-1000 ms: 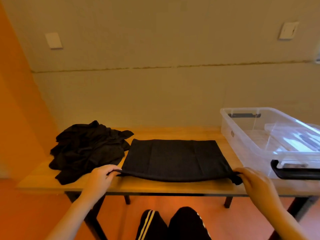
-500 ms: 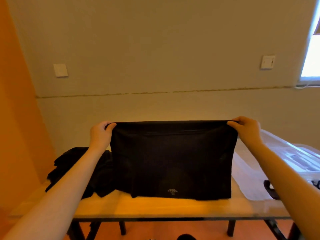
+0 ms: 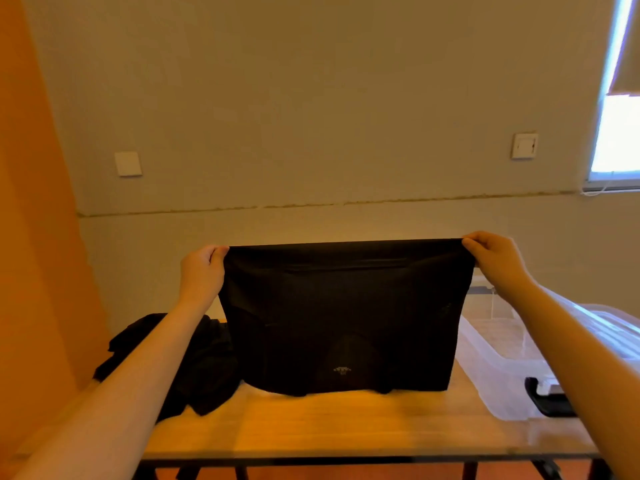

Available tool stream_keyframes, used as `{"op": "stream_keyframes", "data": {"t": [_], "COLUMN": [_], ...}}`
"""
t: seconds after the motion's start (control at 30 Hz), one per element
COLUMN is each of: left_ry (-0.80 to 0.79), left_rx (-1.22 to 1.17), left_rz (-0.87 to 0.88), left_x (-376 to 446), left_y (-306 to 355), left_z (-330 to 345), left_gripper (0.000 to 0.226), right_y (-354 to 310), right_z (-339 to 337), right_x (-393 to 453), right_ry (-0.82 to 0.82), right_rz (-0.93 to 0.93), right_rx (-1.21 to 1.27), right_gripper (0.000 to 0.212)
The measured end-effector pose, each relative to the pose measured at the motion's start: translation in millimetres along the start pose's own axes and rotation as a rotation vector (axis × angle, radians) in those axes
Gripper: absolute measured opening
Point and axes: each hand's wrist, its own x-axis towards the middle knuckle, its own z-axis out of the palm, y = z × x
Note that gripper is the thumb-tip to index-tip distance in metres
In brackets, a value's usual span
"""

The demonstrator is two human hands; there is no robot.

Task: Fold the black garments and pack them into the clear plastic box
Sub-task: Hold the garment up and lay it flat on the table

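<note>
Your left hand (image 3: 202, 268) is curled closed on the upper left corner of the folded black garment (image 3: 346, 317), with the cloth pinched between the thumb and the bent fingers at the top edge. Your right hand (image 3: 495, 258) grips the upper right corner the same way, fingers curled over the hem and the thumb behind it. Both hands are raised to about the same height, so the top edge runs taut and nearly level between them.

The garment hangs down as a broad dark panel in front of you, over the middle of the table (image 3: 346, 424). Its lower edge reaches the tabletop towards the far edge; whether it rests there or just brushes the wood, you cannot tell. A small pale logo (image 3: 342, 370) shows near the bottom of the panel.

The pile of black garments (image 3: 207, 368) lies crumpled at the far left corner of the table, partly hidden behind your left forearm, and it touches or sits just beside the hanging panel's lower left side.

The clear plastic box (image 3: 491, 358) stands along the right edge of the table, behind your right forearm, with a black handle (image 3: 547, 400) on its near end. The hanging cloth covers the box's left side.
</note>
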Motion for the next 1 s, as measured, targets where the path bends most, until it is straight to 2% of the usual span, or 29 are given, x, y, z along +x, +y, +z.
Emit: {"op": "stream_keyframes", "data": {"t": [0.27, 0.43, 0.67, 0.77, 0.9, 1.0], "left_ry": [0.099, 0.051, -0.294, -0.416, -0.536, -0.57], "left_rx": [-0.057, -0.091, 0.072, 0.16, 0.233, 0.28], "left_rz": [0.173, 0.105, -0.21, -0.335, -0.401, -0.406], "left_x": [5.8, 20.9, 11.8, 2.2, -1.5, 6.8], "left_y": [49.1, 51.6, -47.9, -101.0, -163.0, -198.8], "left_z": [-31.8, -27.7, 33.2, 64.6, 105.8, 136.0], "left_gripper": [0.03, 0.03, 0.041, 0.044, 0.044, 0.041], "right_y": [-31.2, -31.2, 51.8, 96.8, 153.9, 186.9], "right_z": [-28.9, -22.0, 54.6, 95.3, 141.9, 167.5], "right_x": [1.4, 13.4, 28.2, 26.1, 24.9, 32.3], "right_ry": [0.127, 0.135, -0.019, -0.138, -0.266, -0.293], "right_rz": [-0.06, -0.037, 0.202, 0.289, 0.395, 0.438], "right_rx": [0.122, 0.108, -0.177, -0.291, -0.45, -0.422], "right_gripper": [0.017, 0.022, 0.023, 0.022, 0.021, 0.025]}}
